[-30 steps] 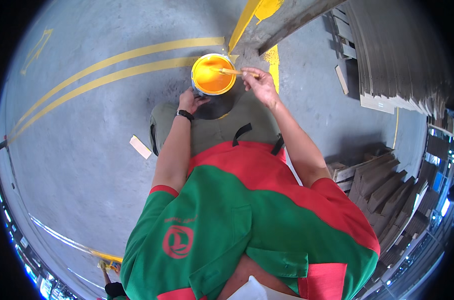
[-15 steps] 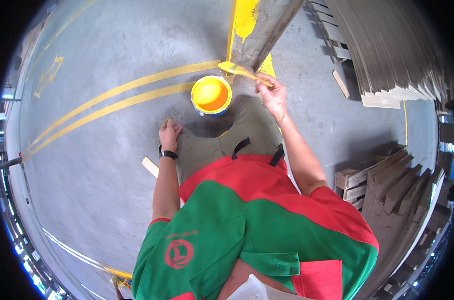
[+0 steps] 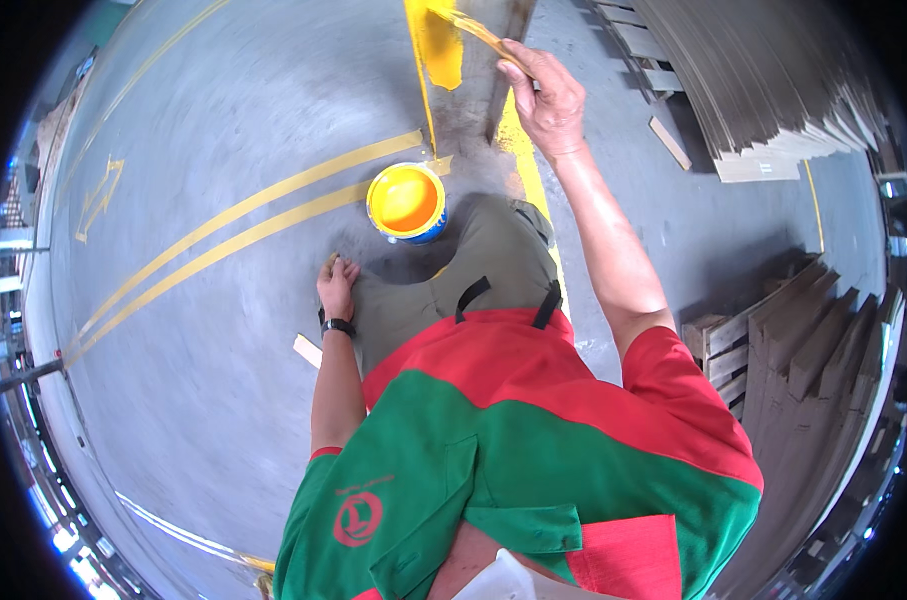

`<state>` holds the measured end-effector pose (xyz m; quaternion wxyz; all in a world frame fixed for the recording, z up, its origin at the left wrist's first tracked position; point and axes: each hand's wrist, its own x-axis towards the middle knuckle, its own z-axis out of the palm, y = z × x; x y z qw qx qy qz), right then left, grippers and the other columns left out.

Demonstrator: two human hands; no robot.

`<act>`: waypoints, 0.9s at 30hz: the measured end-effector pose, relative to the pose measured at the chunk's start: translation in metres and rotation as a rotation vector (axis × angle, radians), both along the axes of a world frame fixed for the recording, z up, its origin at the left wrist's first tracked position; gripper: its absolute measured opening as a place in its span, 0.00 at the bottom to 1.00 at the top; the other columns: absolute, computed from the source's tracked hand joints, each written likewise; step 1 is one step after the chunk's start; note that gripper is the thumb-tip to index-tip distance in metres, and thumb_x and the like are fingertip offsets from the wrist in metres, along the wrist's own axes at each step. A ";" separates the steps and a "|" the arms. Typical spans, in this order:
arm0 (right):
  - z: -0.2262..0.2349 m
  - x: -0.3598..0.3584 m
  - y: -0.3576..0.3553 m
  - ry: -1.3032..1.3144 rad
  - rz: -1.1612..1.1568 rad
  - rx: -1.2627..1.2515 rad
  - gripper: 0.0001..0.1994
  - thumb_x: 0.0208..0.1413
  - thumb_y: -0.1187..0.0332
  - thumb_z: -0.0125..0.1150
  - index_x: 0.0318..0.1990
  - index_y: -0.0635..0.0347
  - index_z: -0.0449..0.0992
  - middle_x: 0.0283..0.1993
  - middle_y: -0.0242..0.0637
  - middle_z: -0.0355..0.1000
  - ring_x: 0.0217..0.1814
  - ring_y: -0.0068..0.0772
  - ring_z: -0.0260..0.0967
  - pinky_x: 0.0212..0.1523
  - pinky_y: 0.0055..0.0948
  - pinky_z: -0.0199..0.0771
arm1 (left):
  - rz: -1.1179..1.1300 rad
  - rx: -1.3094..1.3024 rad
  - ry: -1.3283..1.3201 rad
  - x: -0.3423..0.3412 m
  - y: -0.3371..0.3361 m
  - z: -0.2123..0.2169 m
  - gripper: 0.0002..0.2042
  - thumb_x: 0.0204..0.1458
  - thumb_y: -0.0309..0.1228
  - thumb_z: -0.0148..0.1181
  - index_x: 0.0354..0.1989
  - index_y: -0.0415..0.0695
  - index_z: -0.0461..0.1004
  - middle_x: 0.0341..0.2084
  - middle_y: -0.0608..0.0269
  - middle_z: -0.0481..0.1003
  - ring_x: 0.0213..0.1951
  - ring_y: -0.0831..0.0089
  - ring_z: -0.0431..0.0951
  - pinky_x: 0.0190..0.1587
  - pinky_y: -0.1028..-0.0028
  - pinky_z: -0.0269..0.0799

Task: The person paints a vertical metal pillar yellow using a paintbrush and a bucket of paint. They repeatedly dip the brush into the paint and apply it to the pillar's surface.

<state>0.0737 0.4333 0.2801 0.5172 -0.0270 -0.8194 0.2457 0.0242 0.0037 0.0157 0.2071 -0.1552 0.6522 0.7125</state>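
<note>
Top centre of frame: right hand (image 3: 545, 95) closed around the handle of the brush (image 3: 473, 30), a light, stiff tool, wet bristles on the yellow stripe (image 3: 438, 50); left hand (image 3: 337, 285) spread flat on floor (image 3: 193, 400), empty, beside paint can (image 3: 405, 203).

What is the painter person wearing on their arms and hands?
Both hands are bare, with no gloves. The left hand has a black watch on its wrist. The right hand wears nothing. Short sleeves with red edges end above the elbows, on a red and green shirt.
</note>
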 end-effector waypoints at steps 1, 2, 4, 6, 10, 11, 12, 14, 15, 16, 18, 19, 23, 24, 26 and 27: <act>-0.004 0.002 -0.001 0.003 -0.019 0.012 0.14 0.58 0.70 0.71 0.51 0.57 0.83 0.39 0.40 0.81 0.36 0.38 0.79 0.38 0.32 0.79 | -0.019 -0.001 0.028 0.000 0.001 0.000 0.21 0.69 0.32 0.52 0.65 0.31 0.64 0.50 0.47 0.76 0.47 0.63 0.81 0.52 0.68 0.82; -0.013 0.003 -0.002 0.035 0.003 0.029 0.14 0.57 0.71 0.71 0.51 0.56 0.82 0.40 0.41 0.81 0.38 0.40 0.80 0.40 0.33 0.80 | -0.025 -0.018 0.033 0.001 0.001 0.001 0.21 0.69 0.32 0.52 0.65 0.32 0.65 0.49 0.47 0.76 0.47 0.63 0.81 0.51 0.68 0.82; -0.047 0.007 -0.010 -0.006 0.013 -0.001 0.15 0.56 0.73 0.71 0.52 0.55 0.82 0.43 0.43 0.81 0.41 0.44 0.80 0.43 0.36 0.82 | -0.027 -0.039 0.057 0.004 -0.001 0.005 0.20 0.69 0.32 0.52 0.64 0.32 0.66 0.49 0.48 0.76 0.46 0.64 0.82 0.50 0.68 0.82; -0.093 0.008 -0.018 -0.124 0.050 0.006 0.15 0.58 0.70 0.70 0.53 0.55 0.81 0.41 0.43 0.81 0.40 0.46 0.80 0.42 0.36 0.81 | -0.016 -0.048 0.082 0.012 -0.005 0.011 0.19 0.69 0.32 0.53 0.63 0.33 0.67 0.48 0.48 0.77 0.45 0.65 0.82 0.50 0.68 0.83; -0.172 0.011 -0.024 -0.328 0.023 -0.261 0.14 0.60 0.69 0.67 0.53 0.56 0.81 0.43 0.47 0.81 0.43 0.52 0.78 0.46 0.40 0.82 | -0.013 -0.084 0.073 0.027 -0.013 0.025 0.16 0.68 0.28 0.53 0.60 0.33 0.69 0.45 0.49 0.78 0.43 0.67 0.82 0.47 0.70 0.83; -0.183 0.009 -0.024 -0.262 0.017 -0.386 0.12 0.63 0.66 0.65 0.50 0.60 0.82 0.37 0.48 0.81 0.38 0.47 0.80 0.43 0.39 0.82 | -0.015 -0.112 0.070 0.030 -0.014 0.027 0.16 0.68 0.28 0.53 0.60 0.32 0.69 0.46 0.49 0.78 0.42 0.67 0.82 0.47 0.70 0.83; -0.191 0.007 -0.026 -0.314 -0.007 -0.569 0.12 0.63 0.66 0.63 0.49 0.62 0.83 0.35 0.47 0.81 0.35 0.43 0.80 0.41 0.38 0.82 | -0.057 -0.133 0.102 0.031 -0.014 0.029 0.16 0.68 0.28 0.53 0.60 0.32 0.69 0.46 0.49 0.78 0.42 0.68 0.82 0.47 0.71 0.83; -0.193 -0.001 -0.026 -0.457 -0.088 -0.961 0.13 0.65 0.65 0.61 0.46 0.66 0.83 0.30 0.46 0.80 0.30 0.36 0.80 0.37 0.35 0.82 | -0.045 -0.158 0.069 0.031 -0.013 0.031 0.17 0.67 0.28 0.54 0.60 0.32 0.69 0.47 0.48 0.78 0.42 0.68 0.82 0.47 0.71 0.82; -0.189 -0.008 -0.026 -0.435 -0.100 -1.176 0.15 0.65 0.65 0.58 0.43 0.71 0.82 0.25 0.42 0.79 0.24 0.27 0.77 0.30 0.31 0.80 | -0.094 -0.195 0.105 0.029 -0.010 0.031 0.17 0.67 0.29 0.54 0.60 0.32 0.69 0.47 0.48 0.78 0.42 0.68 0.82 0.47 0.71 0.82; -0.182 -0.014 -0.026 -0.339 -0.033 -1.245 0.15 0.65 0.65 0.57 0.42 0.72 0.82 0.25 0.41 0.78 0.24 0.26 0.77 0.28 0.30 0.80 | -0.116 -0.223 0.110 0.028 -0.007 0.031 0.17 0.67 0.29 0.55 0.60 0.32 0.69 0.47 0.48 0.78 0.42 0.68 0.82 0.48 0.71 0.82; -0.162 -0.029 -0.025 -0.240 -0.001 -1.459 0.15 0.65 0.66 0.57 0.40 0.74 0.82 0.25 0.40 0.78 0.23 0.25 0.76 0.26 0.29 0.79 | -0.146 -0.268 0.097 0.028 -0.006 0.034 0.18 0.67 0.30 0.55 0.60 0.31 0.70 0.47 0.48 0.78 0.42 0.68 0.82 0.48 0.71 0.82; -0.150 -0.036 -0.023 -0.198 0.026 -1.521 0.15 0.66 0.66 0.56 0.41 0.73 0.81 0.26 0.40 0.79 0.23 0.26 0.76 0.24 0.28 0.78 | -0.149 -0.276 0.089 0.027 -0.004 0.034 0.18 0.67 0.30 0.55 0.60 0.31 0.70 0.47 0.49 0.78 0.43 0.68 0.82 0.48 0.71 0.82; -0.092 -0.038 -0.018 0.060 0.158 -1.544 0.14 0.68 0.67 0.55 0.45 0.73 0.79 0.28 0.42 0.79 0.23 0.26 0.76 0.26 0.27 0.80 | -0.127 -0.298 0.043 0.025 -0.003 0.037 0.19 0.67 0.31 0.55 0.61 0.31 0.69 0.48 0.48 0.78 0.43 0.67 0.82 0.48 0.71 0.81; -0.075 -0.033 -0.019 0.100 0.195 -1.500 0.14 0.69 0.67 0.55 0.45 0.73 0.79 0.29 0.43 0.79 0.24 0.28 0.76 0.27 0.27 0.81 | -0.150 -0.286 0.060 0.024 -0.002 0.037 0.19 0.67 0.31 0.55 0.61 0.31 0.69 0.48 0.48 0.78 0.43 0.67 0.82 0.48 0.71 0.82; -0.039 -0.024 -0.018 0.170 0.235 -1.367 0.14 0.70 0.67 0.56 0.46 0.73 0.79 0.30 0.42 0.79 0.26 0.28 0.77 0.30 0.27 0.82 | -0.127 -0.283 0.031 0.024 -0.003 0.036 0.19 0.67 0.31 0.55 0.61 0.31 0.69 0.49 0.47 0.78 0.44 0.66 0.82 0.48 0.71 0.82; -0.021 -0.020 -0.016 0.202 0.241 -1.277 0.14 0.69 0.66 0.58 0.47 0.72 0.80 0.31 0.41 0.80 0.27 0.28 0.77 0.31 0.26 0.82 | -0.140 -0.268 0.051 0.024 -0.003 0.035 0.19 0.67 0.31 0.55 0.61 0.31 0.69 0.49 0.47 0.78 0.44 0.66 0.82 0.48 0.70 0.82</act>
